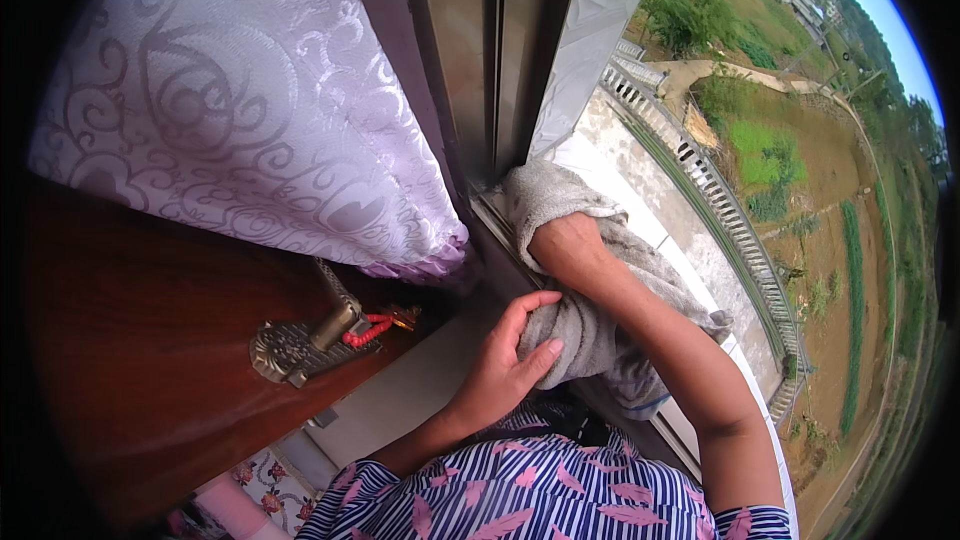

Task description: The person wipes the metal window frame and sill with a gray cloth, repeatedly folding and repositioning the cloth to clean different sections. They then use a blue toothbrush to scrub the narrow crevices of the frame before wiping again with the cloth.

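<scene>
Left hand (505, 355): fingers gripping grey towel (580, 330) | right hand (565, 245): pressing towel into window track (495, 210); fingers apparently buried, grip unclear

The grey cloth (590, 310) hides the right hand's (565, 245) fingers.

grey cloth (590, 330) with mottled lighter patches, pale lilac curtain (250, 100) with woven swirl pattern, dark reddish-brown wooden door (130, 340), brass-coloured ornate handle plate (290, 350), red bead string (368, 331), navy-and-white striped sleeve (540, 495) with pink feather print, silver-grey window frame (590, 30)
</scene>
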Demonstrator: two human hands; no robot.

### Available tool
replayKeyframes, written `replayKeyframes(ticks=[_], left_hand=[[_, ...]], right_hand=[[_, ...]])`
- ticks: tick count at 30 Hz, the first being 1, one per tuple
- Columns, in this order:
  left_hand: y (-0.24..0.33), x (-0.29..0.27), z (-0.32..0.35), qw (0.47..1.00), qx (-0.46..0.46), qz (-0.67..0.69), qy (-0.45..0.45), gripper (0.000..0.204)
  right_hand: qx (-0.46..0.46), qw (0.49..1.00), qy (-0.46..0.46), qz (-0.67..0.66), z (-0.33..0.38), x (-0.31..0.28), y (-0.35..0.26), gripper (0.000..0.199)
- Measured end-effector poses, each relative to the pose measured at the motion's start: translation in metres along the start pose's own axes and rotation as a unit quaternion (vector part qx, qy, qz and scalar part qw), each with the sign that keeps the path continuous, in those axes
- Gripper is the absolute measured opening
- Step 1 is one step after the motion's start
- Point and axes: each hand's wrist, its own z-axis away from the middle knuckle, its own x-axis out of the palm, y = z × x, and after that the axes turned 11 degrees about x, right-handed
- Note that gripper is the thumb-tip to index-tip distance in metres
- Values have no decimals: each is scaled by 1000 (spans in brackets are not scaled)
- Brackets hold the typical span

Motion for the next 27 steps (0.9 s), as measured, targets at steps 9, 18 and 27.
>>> replayKeyframes(ticks=[9,18,27], left_hand=[[30,25,-4,950,-45,-169,-258,47],[68,93,-69,912,148,-285,-254,88],[131,201,-177,846,197,-196,-455,92]], right_hand=[[169,949,-244,-107,116,-130,35,41],[288,885,86,-354,214,-281,87,37],[-6,826,6,-564,196,-333,105,38]])
